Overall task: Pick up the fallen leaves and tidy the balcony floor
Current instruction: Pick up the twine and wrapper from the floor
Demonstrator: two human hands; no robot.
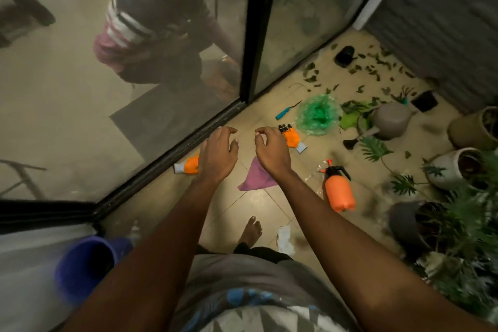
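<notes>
The left hand (218, 153) and right hand (272, 149) are held empty, loosely curled, over orange gloves (292, 137), probably wanted for the fallen leaves (374, 73).

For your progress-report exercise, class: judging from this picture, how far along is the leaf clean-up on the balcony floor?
Done: nothing visible; torn green leaves lie scattered over the beige tiled floor near the far wall. In hand: nothing; the left hand and right hand hover empty, fingers loosely curled. Left: gathering all leaves, perhaps into the crumpled green plastic bag, then tidying the orange spray bottle and purple cloth.
</notes>
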